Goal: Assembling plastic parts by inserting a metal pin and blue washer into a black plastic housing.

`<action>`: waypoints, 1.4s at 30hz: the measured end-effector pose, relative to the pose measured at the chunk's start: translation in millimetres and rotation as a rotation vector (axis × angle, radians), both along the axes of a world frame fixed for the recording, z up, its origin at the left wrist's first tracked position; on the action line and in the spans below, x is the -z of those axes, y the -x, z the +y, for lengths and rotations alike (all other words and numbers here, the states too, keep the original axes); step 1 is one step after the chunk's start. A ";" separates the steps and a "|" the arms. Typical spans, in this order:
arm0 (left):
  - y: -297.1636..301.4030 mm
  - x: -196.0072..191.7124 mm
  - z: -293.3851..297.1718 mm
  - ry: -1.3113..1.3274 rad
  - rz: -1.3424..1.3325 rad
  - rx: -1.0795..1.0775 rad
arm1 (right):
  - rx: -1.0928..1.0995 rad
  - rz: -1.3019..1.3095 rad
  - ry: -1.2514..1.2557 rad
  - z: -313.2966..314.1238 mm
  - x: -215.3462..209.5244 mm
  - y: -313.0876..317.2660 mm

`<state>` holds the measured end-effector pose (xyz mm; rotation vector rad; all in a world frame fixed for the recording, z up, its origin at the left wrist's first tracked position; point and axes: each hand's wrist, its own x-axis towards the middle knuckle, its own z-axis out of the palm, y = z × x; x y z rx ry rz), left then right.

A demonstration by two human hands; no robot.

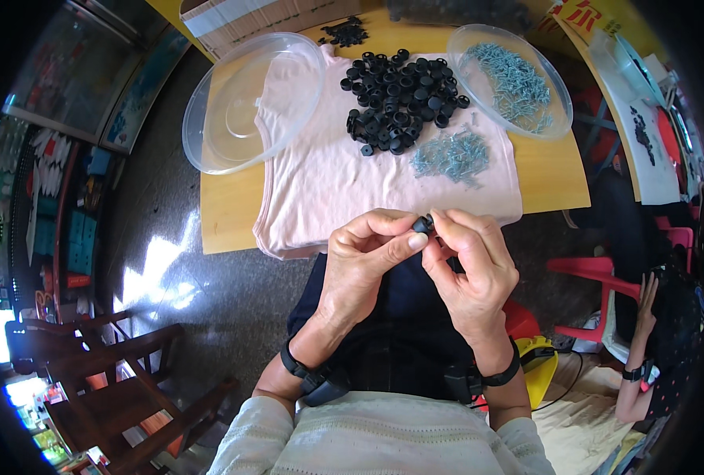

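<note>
My left hand (pixel 364 261) and my right hand (pixel 474 265) meet above my lap, just below the table's near edge. Together they pinch one small black round plastic cap (pixel 423 224) between thumbs and fingertips. On the pale pink cloth (pixel 328 182) spread over the wooden table (pixel 225 214) lies a heap of the same black caps (pixel 395 99). A loose pile of small silver screws (pixel 451 154) lies just to the right of and below that heap. More screws fill a clear round plastic dish (pixel 510 79) at the far right.
A clear plastic lid (pixel 249 103) overhangs the table's left corner. More black caps (pixel 344 33) lie at the far edge by a cardboard box (pixel 241 20). Wooden chairs (pixel 106 372) stand lower left. A red plastic stool (pixel 597 277) and another seated person (pixel 660 340) are at right.
</note>
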<state>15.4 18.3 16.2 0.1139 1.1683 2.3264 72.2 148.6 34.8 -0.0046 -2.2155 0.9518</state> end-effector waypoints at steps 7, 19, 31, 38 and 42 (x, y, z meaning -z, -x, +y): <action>-5.9 -15.0 5.8 -0.067 0.117 -0.002 | 0.016 0.033 0.008 -1.6 -18.6 -5.7; 3.0 -7.8 6.9 0.019 0.146 0.041 | -0.018 -0.077 -0.062 10.2 -9.4 2.2; 63.3 -8.9 -14.2 0.906 0.724 -0.289 | 0.169 0.167 -0.276 127.6 -131.1 159.5; 67.2 -0.7 -8.0 0.894 0.817 -0.278 | 0.403 -0.028 -0.665 242.0 -109.8 249.4; 68.6 1.0 -13.9 0.921 0.807 -0.322 | 0.013 -0.142 -0.357 129.7 -104.6 209.3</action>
